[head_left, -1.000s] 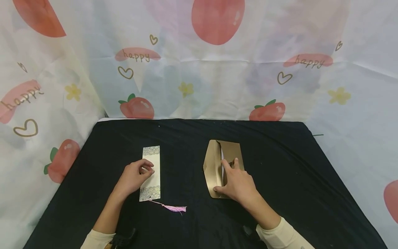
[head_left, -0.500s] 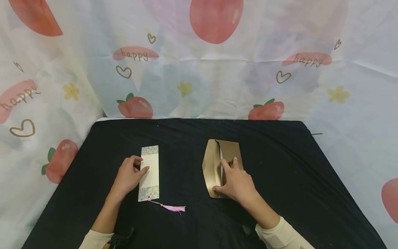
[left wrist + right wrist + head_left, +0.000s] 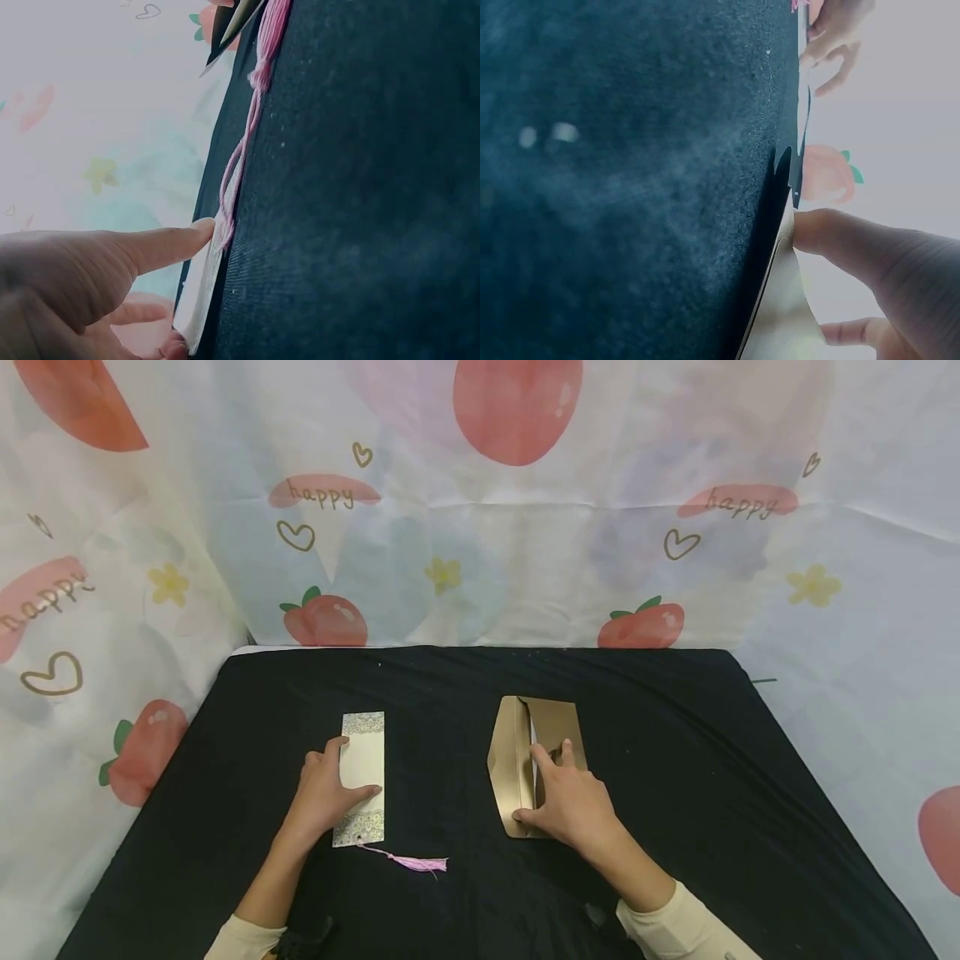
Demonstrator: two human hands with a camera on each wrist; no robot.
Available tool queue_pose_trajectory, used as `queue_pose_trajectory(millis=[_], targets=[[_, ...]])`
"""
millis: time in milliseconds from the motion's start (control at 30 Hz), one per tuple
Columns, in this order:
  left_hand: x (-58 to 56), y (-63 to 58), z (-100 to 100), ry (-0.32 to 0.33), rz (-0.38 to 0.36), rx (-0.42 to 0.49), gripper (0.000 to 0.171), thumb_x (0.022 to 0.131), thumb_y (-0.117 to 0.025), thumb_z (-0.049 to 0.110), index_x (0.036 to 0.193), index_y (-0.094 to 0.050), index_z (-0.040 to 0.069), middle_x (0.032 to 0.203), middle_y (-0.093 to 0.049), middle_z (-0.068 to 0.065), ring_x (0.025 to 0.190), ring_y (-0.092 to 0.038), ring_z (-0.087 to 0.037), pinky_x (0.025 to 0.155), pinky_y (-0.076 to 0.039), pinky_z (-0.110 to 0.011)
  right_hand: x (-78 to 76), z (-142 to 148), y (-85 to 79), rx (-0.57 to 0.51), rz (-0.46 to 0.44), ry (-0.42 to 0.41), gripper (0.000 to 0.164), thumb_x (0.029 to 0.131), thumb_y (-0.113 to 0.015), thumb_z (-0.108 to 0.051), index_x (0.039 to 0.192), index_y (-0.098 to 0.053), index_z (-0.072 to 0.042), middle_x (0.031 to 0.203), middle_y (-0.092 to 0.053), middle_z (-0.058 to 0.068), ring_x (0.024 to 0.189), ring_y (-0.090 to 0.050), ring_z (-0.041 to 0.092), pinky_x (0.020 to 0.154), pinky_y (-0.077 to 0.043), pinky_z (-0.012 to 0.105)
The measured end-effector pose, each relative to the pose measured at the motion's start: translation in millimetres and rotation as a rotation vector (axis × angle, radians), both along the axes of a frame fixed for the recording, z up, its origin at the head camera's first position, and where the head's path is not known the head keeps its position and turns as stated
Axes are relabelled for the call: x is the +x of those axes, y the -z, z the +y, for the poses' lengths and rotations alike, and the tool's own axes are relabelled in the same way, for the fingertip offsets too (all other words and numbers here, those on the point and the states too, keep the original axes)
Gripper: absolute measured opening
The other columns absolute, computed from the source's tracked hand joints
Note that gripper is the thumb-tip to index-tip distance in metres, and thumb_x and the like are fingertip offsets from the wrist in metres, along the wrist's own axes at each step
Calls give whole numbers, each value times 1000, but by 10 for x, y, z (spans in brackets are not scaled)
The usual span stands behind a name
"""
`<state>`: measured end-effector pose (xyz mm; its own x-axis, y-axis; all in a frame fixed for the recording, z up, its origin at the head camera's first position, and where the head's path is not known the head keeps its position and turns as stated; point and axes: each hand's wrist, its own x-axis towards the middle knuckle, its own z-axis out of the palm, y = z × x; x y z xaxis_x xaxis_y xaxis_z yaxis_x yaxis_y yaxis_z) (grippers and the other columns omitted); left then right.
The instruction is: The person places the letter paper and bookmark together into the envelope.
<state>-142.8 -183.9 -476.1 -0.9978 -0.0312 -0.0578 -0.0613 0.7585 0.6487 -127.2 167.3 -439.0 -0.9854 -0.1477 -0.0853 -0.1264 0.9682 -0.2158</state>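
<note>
A cream bookmark (image 3: 363, 764) with lacy printed bands at both ends lies upright on the black cloth, left of the middle. From its lower end a pink tassel (image 3: 420, 863) trails to the right. My left hand (image 3: 318, 797) lies over the bookmark's left side, thumb stretched across to its right edge and index fingertip at its left edge. To the right is a gold envelope (image 3: 507, 768) with its flap opened leftward and a white strip showing along the mouth. My right hand (image 3: 573, 806) rests spread on the envelope, thumb near the lower flap fold and fingers on the body.
A black cloth (image 3: 442, 735) covers the table. Behind and at the sides hangs a pale curtain (image 3: 510, 577) printed with fruit, hearts and "happy". Cream sleeves (image 3: 682, 922) cover the forearms.
My left hand has lowered onto the bookmark, its thumb and index finger spreading apart and the thumb reaching the right edge. The right hand and the envelope have stayed in place.
</note>
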Motion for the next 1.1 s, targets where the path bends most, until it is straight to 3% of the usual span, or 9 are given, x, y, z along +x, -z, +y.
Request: queue_pose_trajectory(millis=[300,367,500,600,800,1100], targets=[[-19,-3,61,82,26,89,76,84,-85,9,148,-47,4,144,-51,-31,115,-58,-46,85,-49,-57,27,31,-10,3,2,2,100,71,-92,-52,150,-45,-13,150,-37,42,65,-64,38,54,-53,48],[-20,-9,64,84,23,141,65,88,-81,9,146,-51,2,138,-57,-30,107,-61,-41,81,-50,-51,27,34,-13,2,3,2,99,71,-92,-52,150,-45,-14,150,-37,41,67,-65,39,55,-54,48],[-23,-34,59,67,15,271,53,94,-70,4,145,-54,-1,107,-64,-22,83,-61,-30,69,-48,-40,27,40,-30,-3,1,-1,99,71,-92,-52,150,-45,-14,150,-37,41,70,-66,41,56,-54,49],[-23,-52,64,87,0,319,56,94,-70,0,147,-53,0,95,-61,-17,75,-59,-26,64,-47,-36,22,47,-39,-6,-8,-5,102,70,-93,-52,151,-45,-14,150,-37,42,75,-67,44,59,-55,51],[-35,-60,155,183,-51,419,71,88,-77,-7,151,-47,5,126,-61,-22,99,-70,-30,73,-55,-35,6,50,-47,-27,-32,-15,108,65,-96,-51,152,-44,-14,151,-36,41,86,-68,49,64,-56,54],[-52,-117,387,262,-77,544,79,82,-83,-8,151,-46,4,129,-61,-23,103,-71,-32,80,-58,-34,20,55,-61,-48,-32,-30,111,62,-98,-52,151,-44,-13,151,-35,42,83,-67,49,65,-55,55]])
